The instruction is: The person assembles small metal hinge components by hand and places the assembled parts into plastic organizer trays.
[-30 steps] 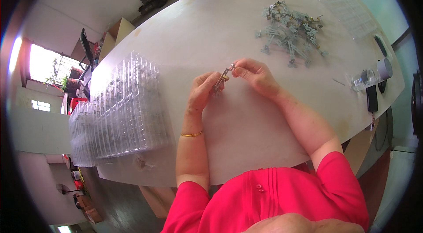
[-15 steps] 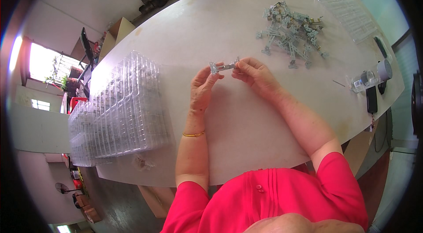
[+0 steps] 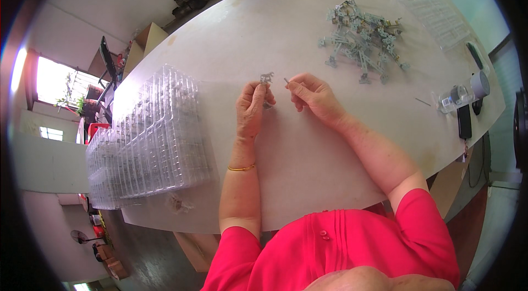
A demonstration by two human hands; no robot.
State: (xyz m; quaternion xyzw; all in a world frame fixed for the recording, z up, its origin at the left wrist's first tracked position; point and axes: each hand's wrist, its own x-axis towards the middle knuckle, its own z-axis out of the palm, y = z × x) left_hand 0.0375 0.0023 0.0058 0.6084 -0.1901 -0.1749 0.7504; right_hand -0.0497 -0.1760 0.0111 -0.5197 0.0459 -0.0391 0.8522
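Observation:
Above the middle of the table, my left hand (image 3: 251, 114) is closed around a small metal bracket (image 3: 267, 77). The bracket's notched end sticks out past the fingertips, and the fingers cover much of the rest. A short thin metal pin (image 3: 286, 80) is pinched between thumb and forefinger of my right hand (image 3: 317, 99), a small gap away from the bracket. Beyond my right hand lies a loose pile of similar grey metal brackets (image 3: 360, 43), some with brass-coloured bits.
Tall stacked clear plastic trays (image 3: 159, 142) stand left of my left arm. Another clear tray (image 3: 421, 7) lies at the far right. Near the right edge are a clear plastic bottle (image 3: 455, 99), a black phone-like object (image 3: 464, 124) and a thin rod (image 3: 423, 102) on the white table (image 3: 236, 32).
The bracket was held level between both hands. Now my left hand alone has it, turned more upright, and my right hand has come away slightly with the thin pin.

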